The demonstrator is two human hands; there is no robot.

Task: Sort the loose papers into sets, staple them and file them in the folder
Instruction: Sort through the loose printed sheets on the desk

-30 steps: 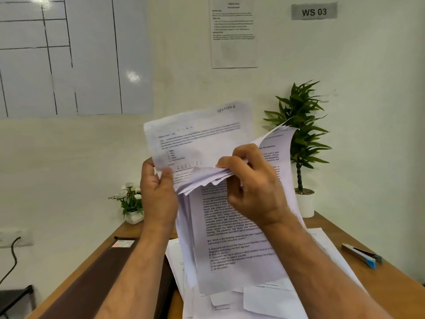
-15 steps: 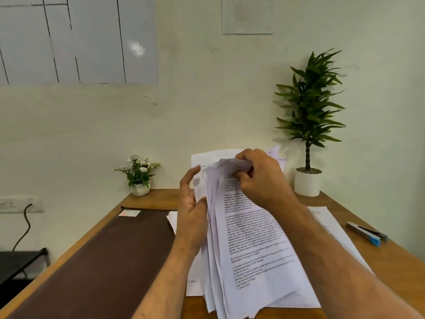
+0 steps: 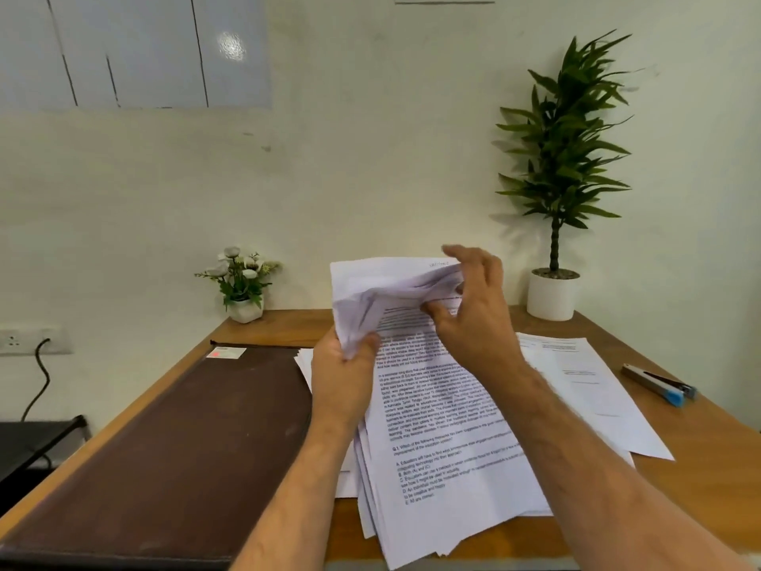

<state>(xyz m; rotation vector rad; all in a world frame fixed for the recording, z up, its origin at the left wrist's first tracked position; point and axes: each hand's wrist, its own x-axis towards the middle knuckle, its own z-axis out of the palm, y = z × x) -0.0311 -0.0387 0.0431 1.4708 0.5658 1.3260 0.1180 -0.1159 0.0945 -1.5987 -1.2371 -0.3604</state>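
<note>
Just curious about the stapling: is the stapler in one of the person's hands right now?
No, the stapler lies on the desk to the right, while both hands are on the papers.

Both hands — left hand (image 3: 339, 375), right hand (image 3: 473, 319) — hold the papers (image 3: 444, 447); top sheets seemingly folded back.

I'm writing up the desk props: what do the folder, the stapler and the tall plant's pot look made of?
Folder: brown leather or leatherette, matte, faint sheen, stitched-looking edge.
Stapler: grey metal body, apparently, with a blue plastic end.
Tall plant's pot: smooth white ceramic or plastic; cannot tell which.
</note>
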